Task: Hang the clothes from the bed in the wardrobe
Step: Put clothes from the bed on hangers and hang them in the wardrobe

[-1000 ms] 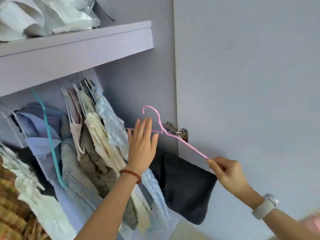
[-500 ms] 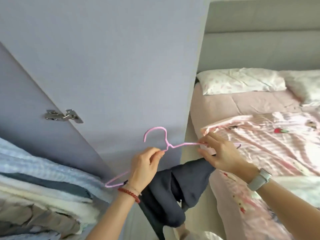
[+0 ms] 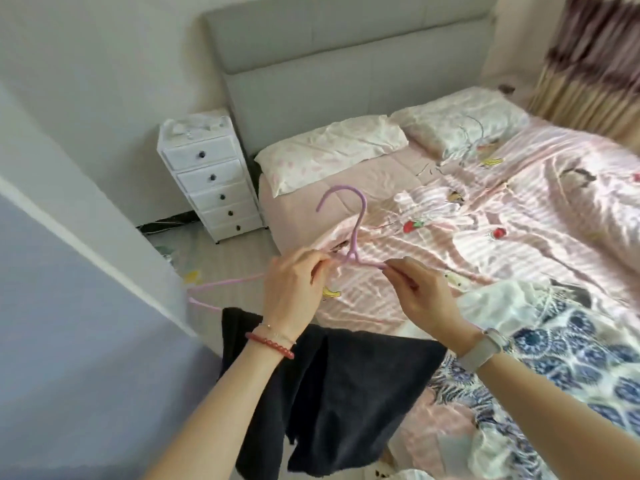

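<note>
My left hand (image 3: 294, 289) and right hand (image 3: 424, 296) both pinching pink hanger (image 3: 353, 233), hook up, one each side of neck. Dark garment (image 3: 329, 393) drapes from hanger bar below my wrists, over edge of bed (image 3: 502, 220). Patterned clothes (image 3: 571, 358) wait on bed at right. Risk, I think: garment only draped, can slide to floor if hanger tilts

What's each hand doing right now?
Left hand: closed on the pink hanger, near its neck.
Right hand: pinching the same hanger's right arm.
</note>
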### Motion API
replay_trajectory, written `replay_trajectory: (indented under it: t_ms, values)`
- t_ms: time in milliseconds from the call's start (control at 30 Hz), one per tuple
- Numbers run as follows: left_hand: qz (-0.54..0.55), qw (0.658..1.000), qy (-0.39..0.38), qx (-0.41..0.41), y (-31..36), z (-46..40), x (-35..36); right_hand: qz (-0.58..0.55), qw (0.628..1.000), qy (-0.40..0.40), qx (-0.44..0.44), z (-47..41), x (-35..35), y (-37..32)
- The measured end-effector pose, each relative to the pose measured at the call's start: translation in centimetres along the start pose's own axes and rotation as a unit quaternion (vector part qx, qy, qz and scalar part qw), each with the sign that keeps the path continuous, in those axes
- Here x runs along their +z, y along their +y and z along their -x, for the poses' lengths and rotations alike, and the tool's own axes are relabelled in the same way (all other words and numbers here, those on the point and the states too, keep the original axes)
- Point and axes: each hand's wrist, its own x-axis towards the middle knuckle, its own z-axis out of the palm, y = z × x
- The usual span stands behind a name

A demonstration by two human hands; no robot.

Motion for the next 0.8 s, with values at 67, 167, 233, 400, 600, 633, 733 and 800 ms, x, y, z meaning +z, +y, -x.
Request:
replay_trajectory:
  t_ms: [67, 167, 233, 400, 600, 633, 733, 800]
  values:
    - [0.004, 1.0, -0.001, 0.01, 1.6, -3.3, 3.1, 0.002, 0.999, 0.031, 0.038, -1.2, -1.9, 2.7]
    - [0.024, 0.999, -0.024, 0.041, 3.5, -8.2, 6.8, 0.011, 0.996, 0.068, 0.06, -3.4, -4.6, 5.9]
    - [0.034, 0.996, -0.045, 0.062, 4.3, -11.2, 8.9, 0.009, 0.993, 0.082, 0.079, -4.7, -5.9, 7.8]
    - [0.073, 0.989, -0.087, 0.096, 5.5, -18.1, 13.7, 0.012, 0.979, 0.145, 0.144, -8.3, -7.5, 11.9]
    - [0.091, 0.982, -0.062, 0.155, 9.4, -27.2, 20.1, 0.002, 0.946, 0.233, 0.227, -13.9, -11.5, 17.6]
    - [0.096, 0.979, -0.053, 0.172, 10.3, -28.7, 21.2, 0.003, 0.94, 0.249, 0.232, -14.9, -12.3, 18.7]
    - [0.11, 0.97, -0.058, 0.21, 13.1, -32.6, 25.3, 0.016, 0.926, 0.285, 0.246, -16.6, -14.5, 23.0]
    - [0.101, 0.965, -0.086, 0.227, 14.4, -33.9, 29.1, 0.036, 0.915, 0.29, 0.276, -16.6, -15.2, 27.0]
